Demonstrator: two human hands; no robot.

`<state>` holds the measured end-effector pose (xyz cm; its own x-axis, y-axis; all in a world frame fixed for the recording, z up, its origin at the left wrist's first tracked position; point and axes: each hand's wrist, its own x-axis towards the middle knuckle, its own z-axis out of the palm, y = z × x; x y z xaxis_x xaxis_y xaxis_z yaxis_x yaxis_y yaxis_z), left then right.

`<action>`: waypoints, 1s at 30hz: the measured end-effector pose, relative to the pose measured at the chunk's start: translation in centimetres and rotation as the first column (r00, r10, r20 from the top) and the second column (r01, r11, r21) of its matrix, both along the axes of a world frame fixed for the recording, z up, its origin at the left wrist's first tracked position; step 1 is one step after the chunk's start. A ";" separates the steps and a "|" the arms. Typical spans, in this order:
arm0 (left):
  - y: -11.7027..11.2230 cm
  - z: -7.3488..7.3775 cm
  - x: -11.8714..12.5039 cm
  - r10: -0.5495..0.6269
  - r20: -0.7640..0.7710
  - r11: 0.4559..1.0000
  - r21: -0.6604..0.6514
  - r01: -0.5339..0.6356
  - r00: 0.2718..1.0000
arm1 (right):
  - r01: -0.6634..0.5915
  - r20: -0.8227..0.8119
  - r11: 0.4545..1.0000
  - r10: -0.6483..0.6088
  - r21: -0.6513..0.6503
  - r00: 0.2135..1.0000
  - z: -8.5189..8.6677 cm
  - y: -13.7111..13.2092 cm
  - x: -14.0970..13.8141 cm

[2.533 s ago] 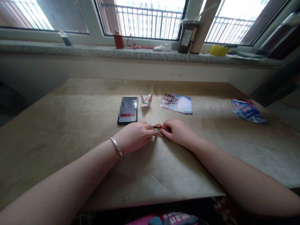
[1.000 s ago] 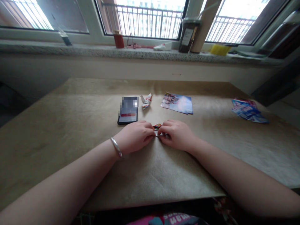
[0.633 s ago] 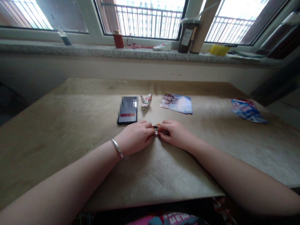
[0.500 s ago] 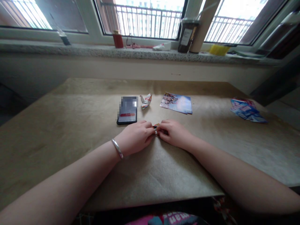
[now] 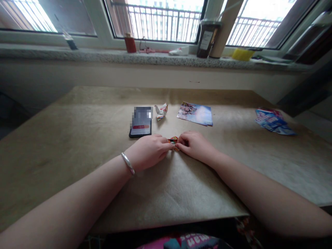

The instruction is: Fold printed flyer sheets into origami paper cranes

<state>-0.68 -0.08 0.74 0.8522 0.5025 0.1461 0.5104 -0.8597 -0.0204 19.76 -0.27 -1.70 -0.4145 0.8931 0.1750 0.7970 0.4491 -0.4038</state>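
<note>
1. Currently, from where I stand, the paper sits on the table, between the fingertips of both hands.
2. Change noted: half a second ago both sets of fingertips were bunched over it; now a left finger reaches across and more of the printed face shows. I judge that a crease is being worked or held flat.
3. Left hand: fingers close together, one laid over the paper's near part. Whether the thumb grips underneath, I cannot tell.
4. Right hand: thumb and forefinger appear to pinch the paper's right edge, the other fingers curled in.
5. Paper: thin, small, angular, printed red, yellow and green, apparently folded.
6. Just beyond the left fingers: a phone, flat and glass-faced; beside it a folded piece, white and printed, with pointed, raised corners.
7. Beyond the right fingers: smooth, glossy cards; well off to their right, a fanned blue pile.
8. Table surface: tan, faintly mottled, softly creased.
</note>
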 end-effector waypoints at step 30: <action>-0.5 0.1 0.4 -0.005 -0.075 0.998 0.063 0.010 0.997 | 0.021 0.092 1.000 -0.020 -0.016 0.996 0.3 0.0 0.5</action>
<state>-0.28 -0.56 0.89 0.8656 0.4878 0.1132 0.4990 -0.8592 -0.1129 20.26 -0.30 -1.40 -0.4096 0.9041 0.1216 0.8403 0.4258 -0.3356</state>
